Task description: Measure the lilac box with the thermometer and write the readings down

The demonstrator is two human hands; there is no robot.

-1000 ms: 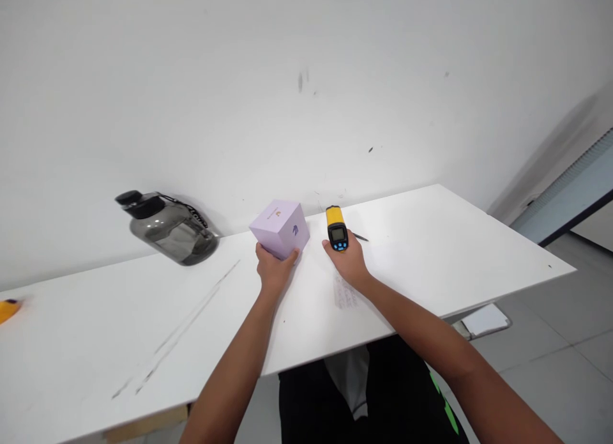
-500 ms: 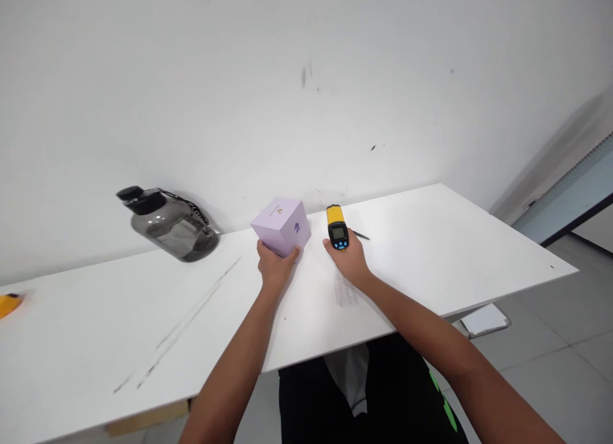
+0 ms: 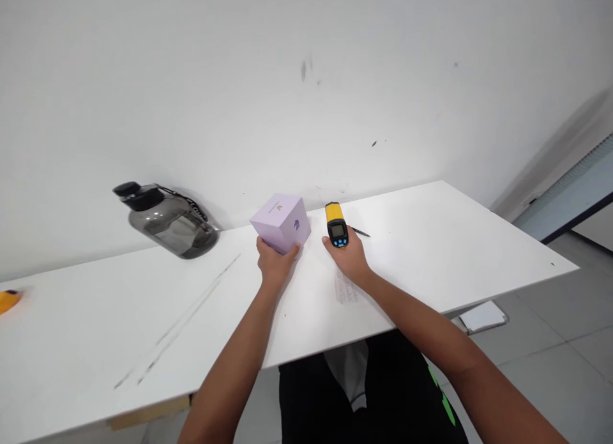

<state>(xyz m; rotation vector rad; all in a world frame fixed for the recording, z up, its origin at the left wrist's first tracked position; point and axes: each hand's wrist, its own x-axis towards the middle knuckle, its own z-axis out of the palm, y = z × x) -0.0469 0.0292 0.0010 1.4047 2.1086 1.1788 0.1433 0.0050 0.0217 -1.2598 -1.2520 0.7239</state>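
Head view, and the lilac box (image 3: pixel 282 222) is sitting in the left hand (image 3: pixel 276 263), toward the back edge of the bench (image 3: pixel 440 252). The thumb is pressing low on its right side, the fingers are wrapping the left, spreading just box-wide; whether the base is touching the bench, I cannot tell. Over to the right hand (image 3: pixel 353 257), which is curling closely around the handle of a yellow-and-black thermometer (image 3: pixel 336 223), its screen and blue buttons showing above the fist, well clear of the box. Labels now: the box top is carrying a gold emblem with tiny, unreadable print, the side a purple emblem. Faint writing (image 3: pixel 345 290) is running illegibly beside the right wrist. A dark pen (image 3: pixel 361 232) is lying just past that hand. Near the back edge, left of the box, a grey bottle (image 3: pixel 170 223) is wearing a strap with blurred white letters. An orange object (image 3: pixel 8 301) is peeking in at far left.
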